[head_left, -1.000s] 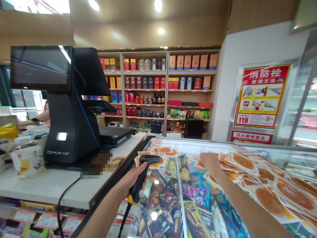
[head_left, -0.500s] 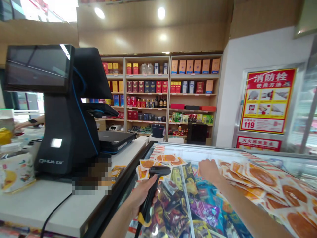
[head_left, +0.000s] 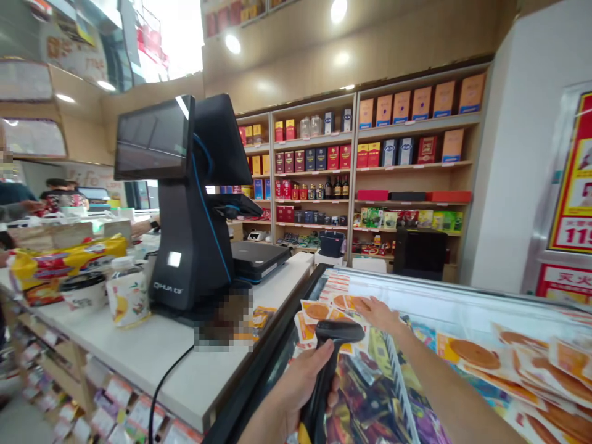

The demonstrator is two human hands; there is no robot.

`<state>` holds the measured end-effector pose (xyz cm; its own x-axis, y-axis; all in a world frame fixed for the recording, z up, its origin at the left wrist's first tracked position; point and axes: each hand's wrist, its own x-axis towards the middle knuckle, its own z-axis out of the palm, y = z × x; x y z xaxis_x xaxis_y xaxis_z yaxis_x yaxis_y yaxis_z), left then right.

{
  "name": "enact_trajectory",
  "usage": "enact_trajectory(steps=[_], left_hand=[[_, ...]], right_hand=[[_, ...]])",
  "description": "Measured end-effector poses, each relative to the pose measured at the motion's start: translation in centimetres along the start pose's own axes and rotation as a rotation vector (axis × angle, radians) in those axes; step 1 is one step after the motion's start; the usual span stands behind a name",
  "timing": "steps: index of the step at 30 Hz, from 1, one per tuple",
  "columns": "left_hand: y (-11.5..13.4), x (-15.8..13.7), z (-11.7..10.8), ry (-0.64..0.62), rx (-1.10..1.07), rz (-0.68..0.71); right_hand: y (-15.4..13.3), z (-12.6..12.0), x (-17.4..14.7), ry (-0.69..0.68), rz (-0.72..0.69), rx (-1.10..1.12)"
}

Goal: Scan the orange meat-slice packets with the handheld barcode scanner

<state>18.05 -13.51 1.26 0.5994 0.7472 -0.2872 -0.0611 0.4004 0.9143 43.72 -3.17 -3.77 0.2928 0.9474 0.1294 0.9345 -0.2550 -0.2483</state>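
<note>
My left hand (head_left: pixel 308 382) is wrapped around the handle of a black barcode scanner (head_left: pixel 340 333) with yellow trim near its lower end. The scanner's head is held over a chest freezer's glass top. My right hand (head_left: pixel 377 313) reaches across to a small group of flat packets (head_left: pixel 318 310), each with a round orange-brown wafer-like picture or content. Its fingers are stretched forward over the packets at the far side of that group; the fingertips are small in view. A bigger heap of similar packets (head_left: pixel 476 353) lies on the right, by my right forearm.
Colourful bagged goods (head_left: pixel 370 394) show under the glass, beside a white wire divider (head_left: pixel 400 376). On the left, a white counter (head_left: pixel 185 382) carries a black checkout terminal (head_left: pixel 189 259), a bottle (head_left: pixel 127 293) and a lidded cup (head_left: pixel 83 290). Shelves of boxes (head_left: pixel 319 158) stand behind.
My view has turned left. My right hand has moved left, from near the larger heap to the smaller group of packets, its fingers now stretched out. The left hand keeps holding the barcode scanner.
</note>
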Motion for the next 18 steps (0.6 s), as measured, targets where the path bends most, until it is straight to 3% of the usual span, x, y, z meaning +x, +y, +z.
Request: enact_trajectory(steps=[6,15,18], left_hand=[[0.2,-0.5,0.3,0.008,-0.002,0.009],[1.2,-2.1,-0.5,-0.08,0.024,0.032],[1.6,-3.3,-0.5,-0.075,0.042,0.044]], right_hand=[[-2.7,0.6,-3.4,0.031,-0.249,0.001],[-3.4,-1.3,-11.4,0.04,-0.311,0.078],[-2.8,-2.0,-12.6,0.1,-0.263,0.212]])
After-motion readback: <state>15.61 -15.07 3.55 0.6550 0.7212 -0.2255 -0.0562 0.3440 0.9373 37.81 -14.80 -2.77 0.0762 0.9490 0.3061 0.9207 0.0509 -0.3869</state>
